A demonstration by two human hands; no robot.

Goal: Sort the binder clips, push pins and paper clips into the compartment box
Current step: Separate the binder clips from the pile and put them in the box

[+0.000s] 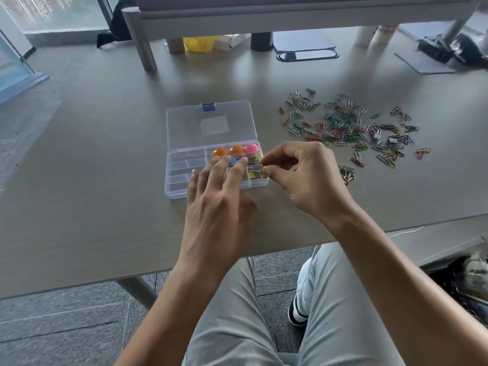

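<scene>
A clear plastic compartment box [176, 178] lies open on the table, its lid [211, 125] folded back. Its right compartments hold two orange and one pink round push pins [235, 150] and several binder clips. My right hand [301, 175] pinches a binder clip [255, 169] between thumb and forefinger at the box's right edge. My left hand [219, 202] hovers over the box with straight, spread fingers, its fingertips over the middle compartments. A wide scatter of coloured paper clips [343, 125] lies to the right of the box.
A few binder clips [347, 171] lie just right of my right hand, others among the paper clips. At the table's far side stand a shelf leg [144, 46], a yellow bag [196, 43], cups and a dark pad. The table's front edge runs close below my wrists.
</scene>
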